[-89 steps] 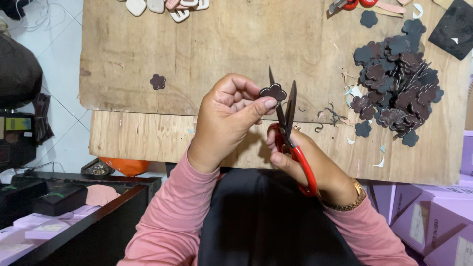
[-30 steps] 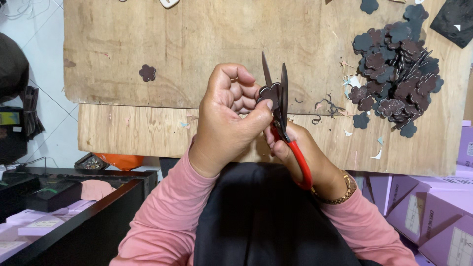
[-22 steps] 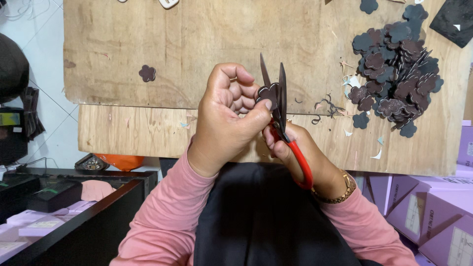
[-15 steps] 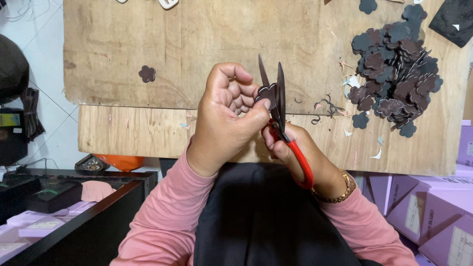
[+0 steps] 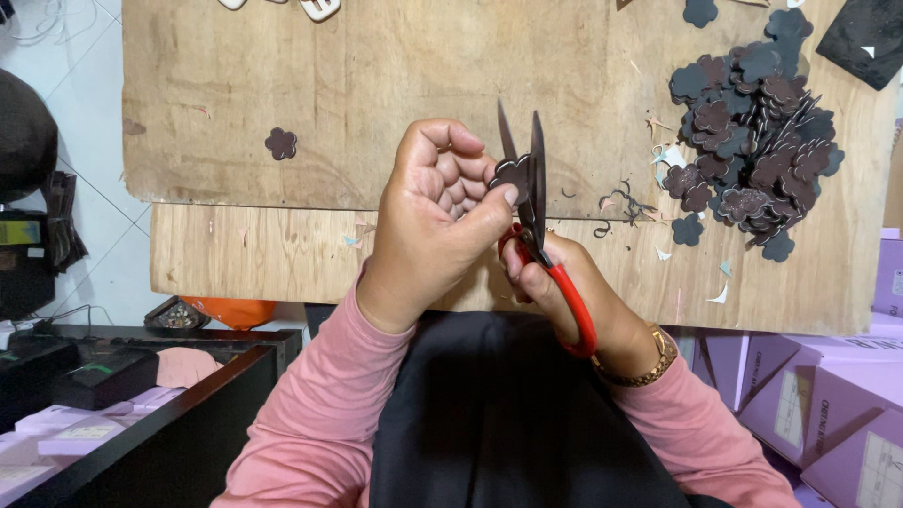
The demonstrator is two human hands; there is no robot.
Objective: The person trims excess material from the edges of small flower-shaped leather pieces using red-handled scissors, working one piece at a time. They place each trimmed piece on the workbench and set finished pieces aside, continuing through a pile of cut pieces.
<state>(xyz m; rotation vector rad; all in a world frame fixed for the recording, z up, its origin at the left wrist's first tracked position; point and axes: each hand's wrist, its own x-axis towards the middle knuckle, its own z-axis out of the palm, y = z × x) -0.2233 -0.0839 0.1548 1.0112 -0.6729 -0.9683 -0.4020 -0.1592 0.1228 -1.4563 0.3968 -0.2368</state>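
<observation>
My left hand pinches a small dark brown flower-shaped cutout between thumb and fingers, held above the wooden board. My right hand grips red-handled scissors with the blades pointing up and slightly apart, their edges against the cutout. The right hand's fingers are partly hidden behind the left hand and the scissor handles.
A pile of several dark flower cutouts lies at the board's right, with small trimmings beside it. One lone cutout lies at the left. A black sheet is at the top right. Purple boxes stand at lower right, a dark shelf at lower left.
The scissors and the cutout stay together in front of me; the blades have shifted slightly left and the cutout has turned a little in my left fingers.
</observation>
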